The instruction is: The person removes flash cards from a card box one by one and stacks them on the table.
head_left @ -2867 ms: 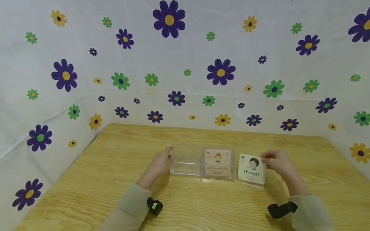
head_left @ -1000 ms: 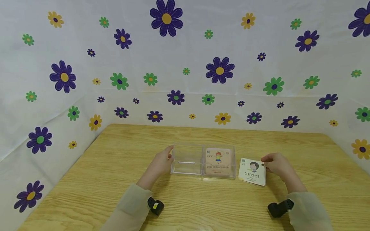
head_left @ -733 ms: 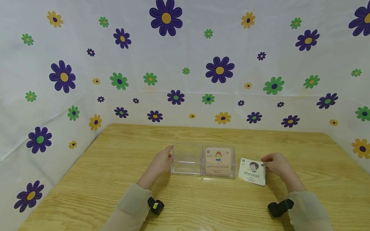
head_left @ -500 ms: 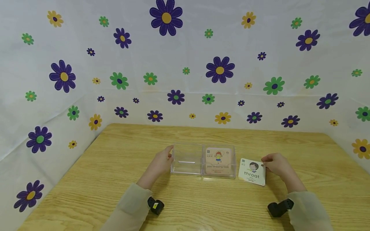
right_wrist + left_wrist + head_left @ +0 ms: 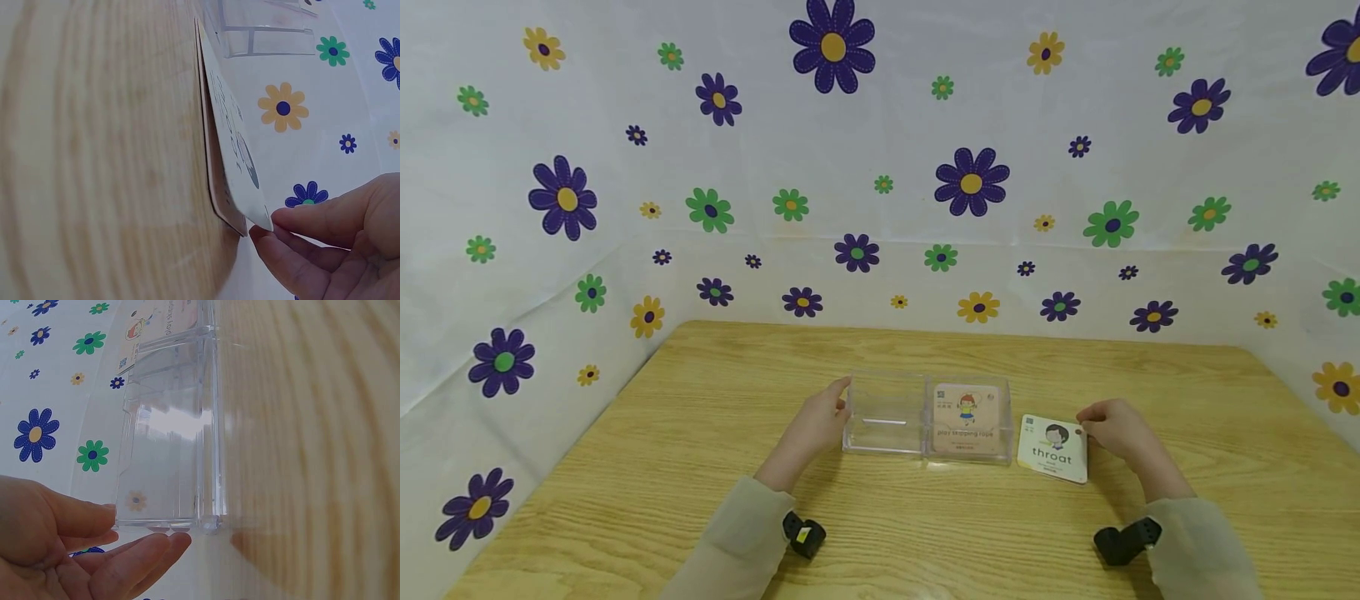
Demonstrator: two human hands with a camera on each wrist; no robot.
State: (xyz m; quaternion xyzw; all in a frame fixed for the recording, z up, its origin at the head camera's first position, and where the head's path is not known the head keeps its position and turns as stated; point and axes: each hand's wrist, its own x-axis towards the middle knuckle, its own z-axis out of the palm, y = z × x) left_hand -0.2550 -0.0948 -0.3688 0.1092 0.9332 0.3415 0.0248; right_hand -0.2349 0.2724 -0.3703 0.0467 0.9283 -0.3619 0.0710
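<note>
My left hand [image 5: 812, 425] holds the left end of a clear plastic box [image 5: 883, 452], thumb at its corner and fingertips against the end wall. The box has two compartments. In the right one lies a "play skipping rope" card [image 5: 966, 417]; no card shows in the left one. To the right of the box, my right hand [image 5: 1120, 433] pinches the upper right corner of a "throat" flash card [image 5: 1051, 450] between thumb and fingers. The right wrist view shows this card [image 5: 234, 150] tilted up, with another card [image 5: 219, 187] beneath it near the wood.
The box stands on a wood-grain table [image 5: 880, 533]. A white cloth [image 5: 880, 133] with printed flowers hangs behind it and at both sides. Black wrist cameras [image 5: 803, 537] sit at both sleeve cuffs.
Since the oldest frame, the "throat" card has come down closer to the table in my right hand. In the last half second it shifts slightly toward me. My left hand stays on the box.
</note>
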